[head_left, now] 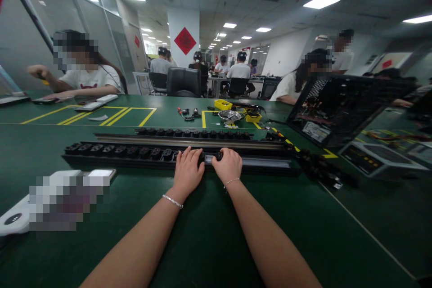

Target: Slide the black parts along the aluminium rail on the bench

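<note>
With the right hand (229, 164), pinching a round black plastic-looking module (220, 155), likely light, stiff, best held rimwise; with the left hand (189, 168), unclear whether grasping, covering part of the near long black rail (265, 162).

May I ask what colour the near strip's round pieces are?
The round pieces are black in the head view.

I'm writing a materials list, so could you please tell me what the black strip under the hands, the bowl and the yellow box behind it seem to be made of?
Strip: black metal or plastic; its dull, dark walls leave that open. Bowl: probably polished metal, given its bright silvery glints. Yellow box: likely plastic, judging by its even, strong colour.
</note>
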